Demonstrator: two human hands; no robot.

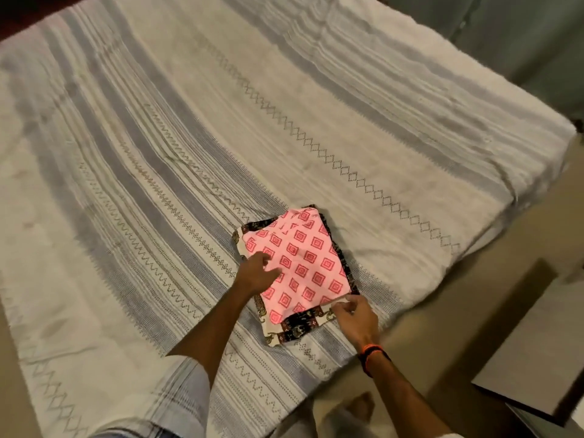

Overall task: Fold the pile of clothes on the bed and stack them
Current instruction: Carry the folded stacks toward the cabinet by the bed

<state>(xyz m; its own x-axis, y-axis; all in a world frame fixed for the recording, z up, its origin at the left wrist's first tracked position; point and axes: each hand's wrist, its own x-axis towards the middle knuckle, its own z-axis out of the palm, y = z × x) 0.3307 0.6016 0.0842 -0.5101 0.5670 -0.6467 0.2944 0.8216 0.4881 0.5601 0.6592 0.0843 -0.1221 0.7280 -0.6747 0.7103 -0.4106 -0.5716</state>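
A folded pink patterned garment (303,263) lies atop a dark-bordered folded cloth (292,331) near the bed's (158,153) front edge. The left hand (257,273) presses flat, grip wide; the right hand (354,314) pinches the pink corner. The risk: tugging that corner could skew the top piece or unfold it, leaving the stack uneven.

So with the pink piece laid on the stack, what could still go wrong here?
The pink folded cloth sits skewed on the dark patterned cloth beneath, so the stack may end up uneven. The right hand tugging at the near corner could drag the top layer. The stack lies close to the bed edge.
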